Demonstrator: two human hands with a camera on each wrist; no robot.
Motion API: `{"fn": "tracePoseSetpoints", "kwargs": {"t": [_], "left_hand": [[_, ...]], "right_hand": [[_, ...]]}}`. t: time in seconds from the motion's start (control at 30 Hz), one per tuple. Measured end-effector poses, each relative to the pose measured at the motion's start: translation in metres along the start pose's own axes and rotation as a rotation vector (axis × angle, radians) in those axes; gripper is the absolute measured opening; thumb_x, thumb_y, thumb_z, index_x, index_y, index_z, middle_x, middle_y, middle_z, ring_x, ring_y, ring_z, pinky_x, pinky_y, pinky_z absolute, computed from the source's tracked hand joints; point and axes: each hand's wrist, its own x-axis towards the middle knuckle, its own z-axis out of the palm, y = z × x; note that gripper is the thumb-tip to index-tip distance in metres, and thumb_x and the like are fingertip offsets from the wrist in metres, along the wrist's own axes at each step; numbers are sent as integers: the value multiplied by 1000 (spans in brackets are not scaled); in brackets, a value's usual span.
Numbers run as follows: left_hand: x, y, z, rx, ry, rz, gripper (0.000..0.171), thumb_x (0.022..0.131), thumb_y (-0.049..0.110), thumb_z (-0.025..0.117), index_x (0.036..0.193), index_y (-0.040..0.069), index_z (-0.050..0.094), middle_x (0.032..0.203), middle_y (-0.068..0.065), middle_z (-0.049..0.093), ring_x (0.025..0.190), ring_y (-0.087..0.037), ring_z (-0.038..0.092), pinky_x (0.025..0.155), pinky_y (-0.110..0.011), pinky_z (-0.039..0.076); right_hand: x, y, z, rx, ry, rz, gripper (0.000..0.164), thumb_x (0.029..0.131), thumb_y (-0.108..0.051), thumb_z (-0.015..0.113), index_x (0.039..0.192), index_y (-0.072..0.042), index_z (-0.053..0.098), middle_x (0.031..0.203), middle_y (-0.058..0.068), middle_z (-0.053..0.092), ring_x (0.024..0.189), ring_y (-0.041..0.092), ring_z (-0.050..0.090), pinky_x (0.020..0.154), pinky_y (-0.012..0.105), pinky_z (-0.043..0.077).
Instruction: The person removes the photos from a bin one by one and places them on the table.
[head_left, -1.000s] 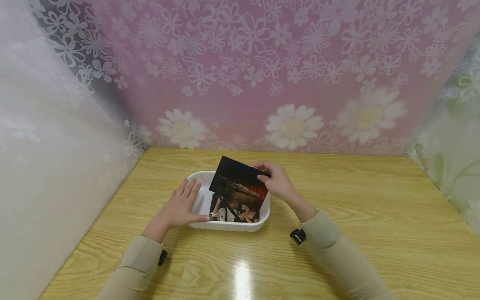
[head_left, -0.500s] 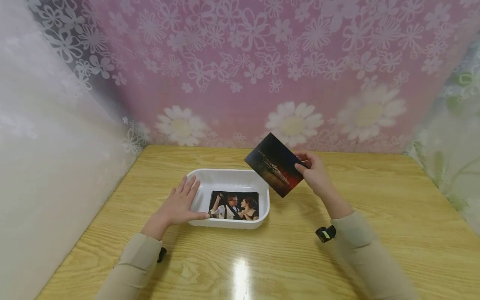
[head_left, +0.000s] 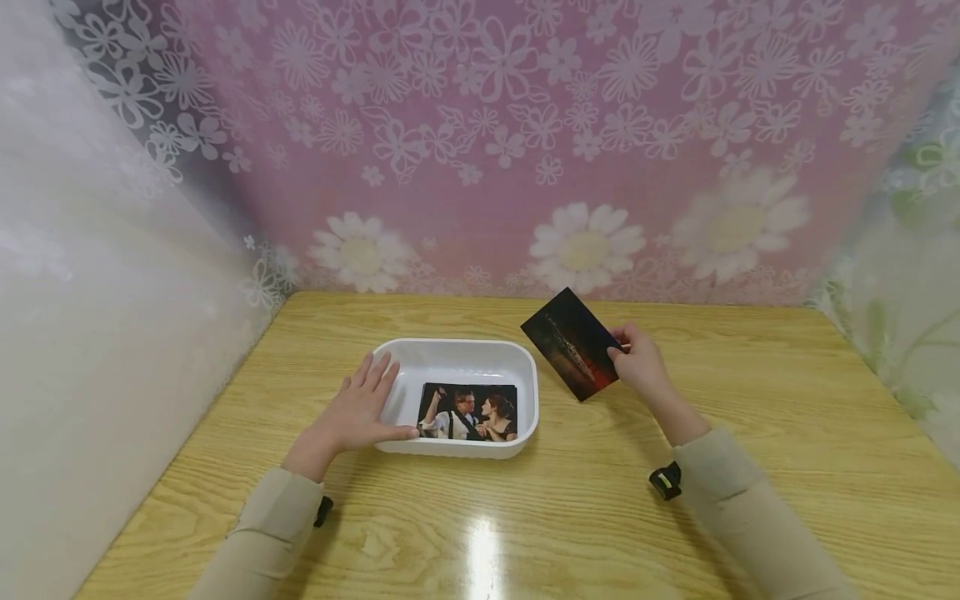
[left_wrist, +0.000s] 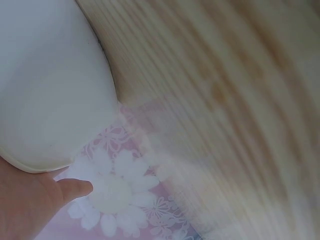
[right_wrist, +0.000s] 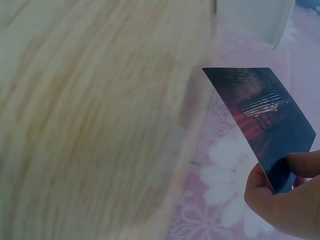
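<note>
A dark photo card [head_left: 572, 343] with a lit ship-like picture is pinched at its right corner by my right hand [head_left: 641, 367], to the right of the white tray. In the right wrist view the thumb lies on the face of the card [right_wrist: 265, 115] and a finger curls behind it. My left hand [head_left: 360, 417] rests on the left end of the white plastic tray [head_left: 531, 392], fingers spread straight over its rim. Inside the tray lies a small stack of photo cards [head_left: 468, 412], the top one picturing two people.
The tray stands on a wood-grain table [head_left: 480, 517]. A pink flowered backdrop [head_left: 465, 167] rises behind the table, with pale sheets [head_left: 112, 292] along the left side and the right. Black straps [head_left: 665, 481] sit at both wrists.
My right hand has lifted the dark card out over the tray's right rim and carried it right, turning it, then lowered it slightly. The left hand has stayed on the tray.
</note>
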Motion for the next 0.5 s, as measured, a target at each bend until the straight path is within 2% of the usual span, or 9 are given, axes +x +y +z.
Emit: {"fn": "tracePoseSetpoints", "kwargs": {"t": [0.13, 0.3, 0.5], "left_hand": [[1, 0, 1, 2, -5, -2, 106, 70, 72, 48, 142, 3, 12, 147, -14, 1, 131, -31, -9, 96, -60, 14], [1, 0, 0, 3, -3, -2, 106, 70, 72, 48, 142, 2, 13, 147, -14, 2, 131, -33, -7, 96, -60, 14], [1, 0, 0, 2, 3, -4, 106, 70, 72, 48, 142, 2, 14, 147, -14, 3, 131, -32, -7, 96, -61, 15]], "right_hand": [[1, 4, 3, -59, 20, -40, 20, 87, 3, 46, 106, 8, 48, 101, 25, 50, 87, 36, 52, 62, 35, 45], [1, 5, 1, -184, 23, -76, 18, 85, 1, 52, 101, 9, 50, 93, 24, 53, 80, 34, 52, 61, 38, 44], [4, 11, -1, -399, -69, -82, 21, 81, -6, 62, 92, 11, 55, 75, 15, 54, 63, 24, 49, 58, 37, 42]]}}
